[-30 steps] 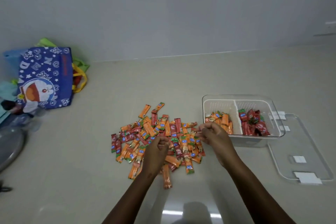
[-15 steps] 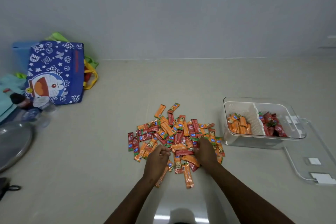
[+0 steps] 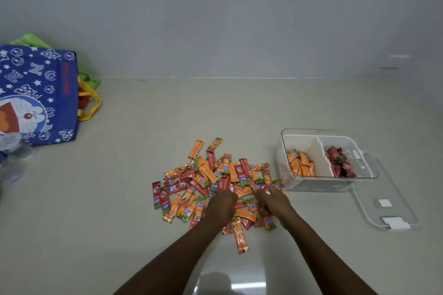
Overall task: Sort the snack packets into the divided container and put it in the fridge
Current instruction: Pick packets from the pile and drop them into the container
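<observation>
item: snack packets (image 3: 215,182), loose heap, orange and red mixed. i judge them very light, thin and floppy, with glossy film that will slide on the counter (image 3: 134,199) and against each other. i would take one by pinching a short sealed end, or pin it flat with a fingertip and drag it clear of the heap before lifting. crushing looks a small risk; grabbing two at once looks the likelier fault.

look: slim stick-shaped sachets, orange ones with a small figure and a blue round logo, red ones with the same logo and green trim. one orange packet (image 3: 240,237) lies apart at the heap's near edge.

place: heap sits mid-counter, a little toward the near edge, just left of the divided container (image 3: 287,148).

item: divided container, clear outer walls, white perforated insert with a centre wall. left compartment holds orange packets (image 3: 299,165), right compartment holds red packets (image 3: 340,163); both look far from full. it stands near the counter's right side, heap almost touching its near left corner.

item: lid (image 3: 393,201), clear with white clips, flat on the counter, just right of the container and nearer me.

left hand (image 3: 221,208): knuckles up on the heap, fingers curled down into the packets; whether it has hold of one i cannot tell.

right hand (image 3: 273,206): also down on the heap, fingers bent among packets; its hold i cannot tell.

item: blue cartoon bag (image 3: 40,96), far left, against the wall.
</observation>
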